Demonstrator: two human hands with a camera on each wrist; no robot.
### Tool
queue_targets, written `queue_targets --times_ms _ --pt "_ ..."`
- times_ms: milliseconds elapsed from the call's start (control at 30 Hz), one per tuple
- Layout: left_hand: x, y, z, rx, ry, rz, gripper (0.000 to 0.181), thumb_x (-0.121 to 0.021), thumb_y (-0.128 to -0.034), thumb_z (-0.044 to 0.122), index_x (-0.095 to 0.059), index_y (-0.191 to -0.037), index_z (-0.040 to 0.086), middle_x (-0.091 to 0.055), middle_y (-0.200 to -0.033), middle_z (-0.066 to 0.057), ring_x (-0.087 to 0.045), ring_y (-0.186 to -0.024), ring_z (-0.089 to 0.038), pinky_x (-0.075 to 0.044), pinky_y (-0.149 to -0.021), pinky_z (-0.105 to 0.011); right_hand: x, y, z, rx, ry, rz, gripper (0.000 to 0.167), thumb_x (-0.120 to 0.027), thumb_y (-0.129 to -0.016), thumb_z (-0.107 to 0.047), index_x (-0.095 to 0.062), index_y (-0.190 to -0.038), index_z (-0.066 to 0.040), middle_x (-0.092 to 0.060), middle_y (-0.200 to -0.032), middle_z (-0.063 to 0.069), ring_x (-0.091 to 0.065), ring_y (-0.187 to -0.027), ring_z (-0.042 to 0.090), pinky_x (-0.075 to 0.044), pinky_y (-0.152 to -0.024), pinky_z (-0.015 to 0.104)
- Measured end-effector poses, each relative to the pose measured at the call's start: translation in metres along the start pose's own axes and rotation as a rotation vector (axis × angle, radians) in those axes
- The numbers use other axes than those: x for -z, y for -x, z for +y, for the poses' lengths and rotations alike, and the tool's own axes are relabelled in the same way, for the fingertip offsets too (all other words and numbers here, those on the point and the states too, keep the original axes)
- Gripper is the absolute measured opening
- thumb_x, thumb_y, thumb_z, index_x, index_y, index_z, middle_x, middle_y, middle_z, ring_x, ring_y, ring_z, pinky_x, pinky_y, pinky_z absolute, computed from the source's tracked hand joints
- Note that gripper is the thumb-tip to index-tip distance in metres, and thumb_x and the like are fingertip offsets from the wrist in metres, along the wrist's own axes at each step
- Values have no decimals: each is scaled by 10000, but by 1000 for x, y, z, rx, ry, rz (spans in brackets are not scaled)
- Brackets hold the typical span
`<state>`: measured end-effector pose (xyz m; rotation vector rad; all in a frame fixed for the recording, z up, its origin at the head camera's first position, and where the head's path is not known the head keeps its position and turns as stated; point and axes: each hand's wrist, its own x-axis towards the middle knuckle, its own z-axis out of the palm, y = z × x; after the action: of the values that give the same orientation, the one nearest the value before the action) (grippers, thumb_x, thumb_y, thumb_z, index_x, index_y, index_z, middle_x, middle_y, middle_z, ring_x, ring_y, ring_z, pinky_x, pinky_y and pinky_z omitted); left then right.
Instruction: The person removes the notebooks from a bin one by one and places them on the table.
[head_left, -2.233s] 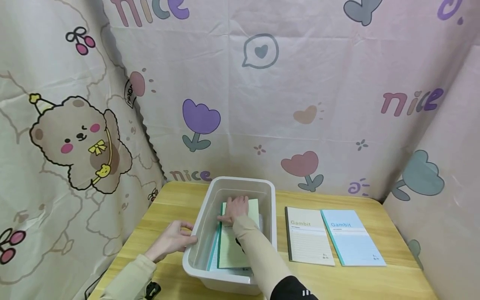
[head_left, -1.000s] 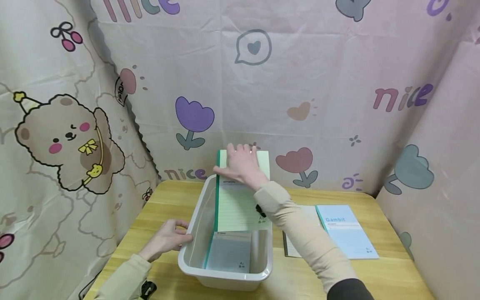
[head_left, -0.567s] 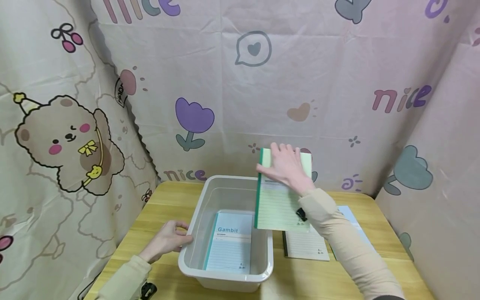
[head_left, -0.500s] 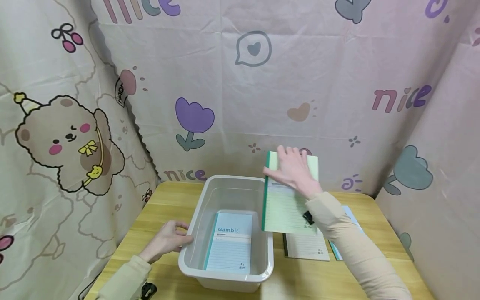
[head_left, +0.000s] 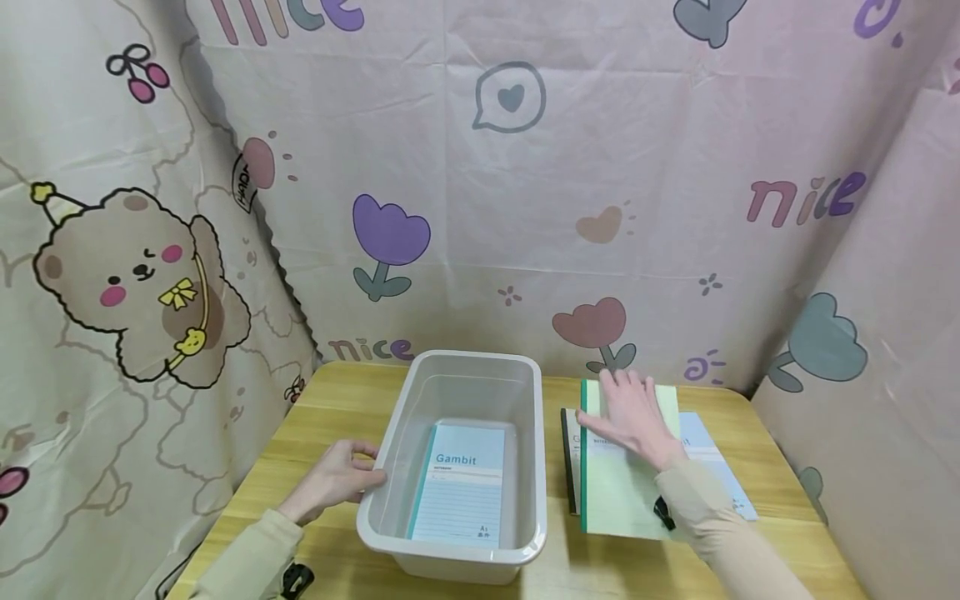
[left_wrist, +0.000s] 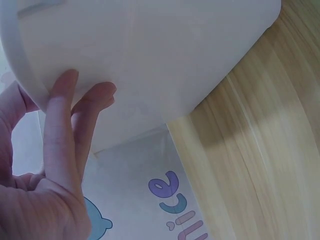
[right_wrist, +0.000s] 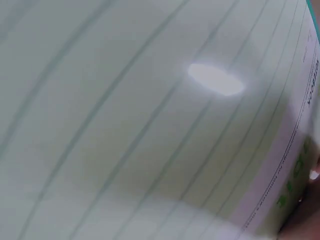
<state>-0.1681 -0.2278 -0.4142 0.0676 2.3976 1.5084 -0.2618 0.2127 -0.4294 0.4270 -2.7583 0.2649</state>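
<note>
My left hand (head_left: 333, 479) grips the left rim of a grey-white plastic bin (head_left: 539, 467); in the left wrist view its fingers (left_wrist: 61, 135) press the bin's outer wall. Inside the bin lies a light-blue "Gambit" notebook (head_left: 459, 504). To the right of the bin, my right hand (head_left: 633, 425) holds a pale-green notebook (head_left: 615, 500) with a green spine, fingers at its top and thumb at the spine. That notebook is over a cream notebook (head_left: 574, 454) with a dark spine and part of another blue notebook (head_left: 712, 467). The green ruled cover (right_wrist: 125, 115) fills the right wrist view.
A wood-grain table (head_left: 360, 392) carries the bin and notebooks. Behind it and at both sides hangs a printed cloth (head_left: 495, 208) with flowers and a bear. A dark cord (head_left: 176, 571) runs by the table's left edge.
My right hand has lifted the green notebook out of the bin, carried it right and lowered it over the table notebooks. The blue notebook in the bin is uncovered. My left hand stays on the rim.
</note>
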Motion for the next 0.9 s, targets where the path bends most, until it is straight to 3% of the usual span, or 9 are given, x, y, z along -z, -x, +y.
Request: queue_targets --times_ms 200,333,900 --pt "-2 0 0 -7 7 4 523 -660 -869 26 -436 -1267 -228 -702 -1064 -333 -748 -896 -340 -676 -722 -438 -46 33 10 0 -8 -10 570 -740 -766 -547 -562 -1015 -67 -615 -945 140 -545 -916 317 -415 -769 430" --pt "-4 0 1 11 -8 39 521 -674 -855 20 -446 -1262 -215 -699 -1064 -331 -747 -888 -334 -677 -711 -433 -66 47 11 -20 -9 -34 548 -756 -753 -547 -562 -980 -88 -589 -883 102 -526 -874 294 -413 -772 435" --pt "-4 -2 0 20 -28 51 494 -671 -846 20 -473 -1241 -199 -715 -1039 -311 -750 -869 -320 -677 -697 -422 -84 59 7 -21 -8 -82 509 -745 -768 -538 -535 -939 -108 -492 -785 35 -416 -746 207 -379 -729 385"
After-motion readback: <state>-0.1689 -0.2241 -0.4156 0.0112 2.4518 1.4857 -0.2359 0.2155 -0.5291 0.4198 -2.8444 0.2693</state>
